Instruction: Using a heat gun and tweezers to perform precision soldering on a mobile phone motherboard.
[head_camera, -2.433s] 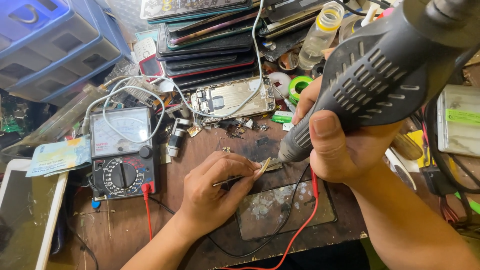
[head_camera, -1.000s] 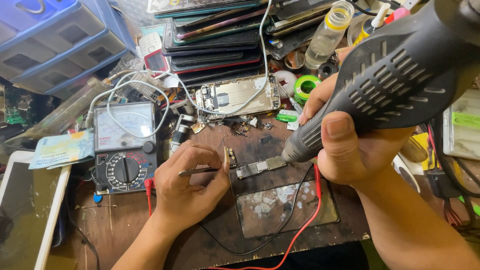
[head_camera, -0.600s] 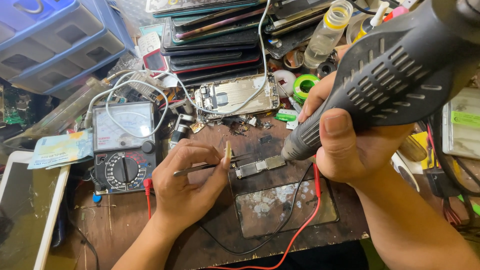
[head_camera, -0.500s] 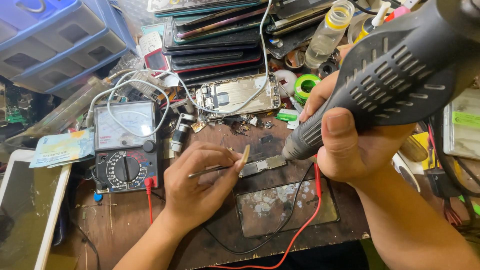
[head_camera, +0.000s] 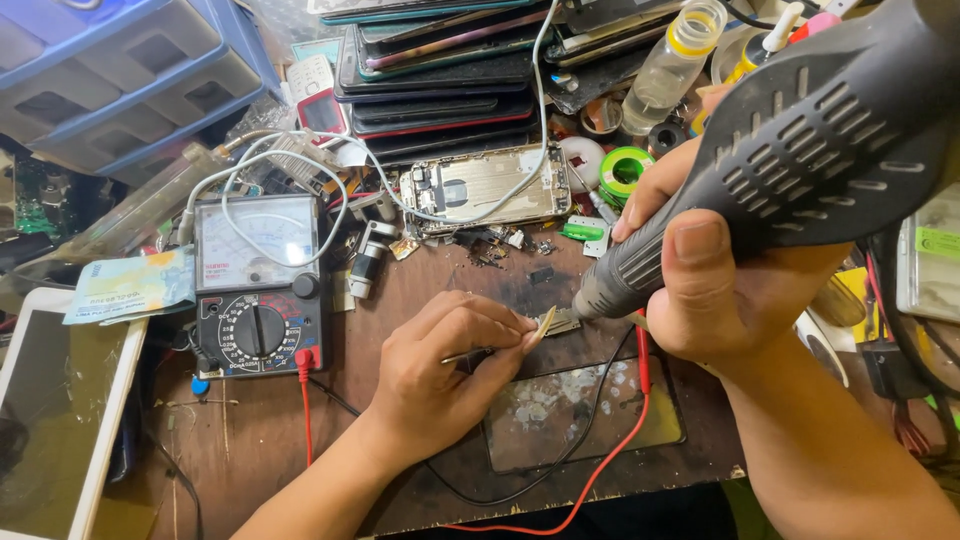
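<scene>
My right hand (head_camera: 720, 290) grips a dark grey hot air gun (head_camera: 800, 170), its nozzle pointing down-left at a small circuit board (head_camera: 562, 322) lying on the wooden bench. My left hand (head_camera: 440, 375) is shut on thin metal tweezers (head_camera: 468, 353), whose tips hold a small flat tan part (head_camera: 543, 325) tilted up right next to the nozzle and the board. A dark glass panel (head_camera: 585, 415) lies just below both hands, with a red wire (head_camera: 625, 430) across it.
An analog multimeter (head_camera: 258, 285) stands left of my left hand, with a banknote (head_camera: 130, 285) and a white tablet (head_camera: 50, 400) beyond. Behind are a bare phone chassis (head_camera: 490, 185), stacked phones (head_camera: 440, 70), blue drawers (head_camera: 110, 70), a clear bottle (head_camera: 672, 65) and a green tape roll (head_camera: 626, 168).
My left hand with the tweezers has shifted right and lifted the small flat part up off the board, close to the nozzle. The hot air gun has stayed aimed at the board.
</scene>
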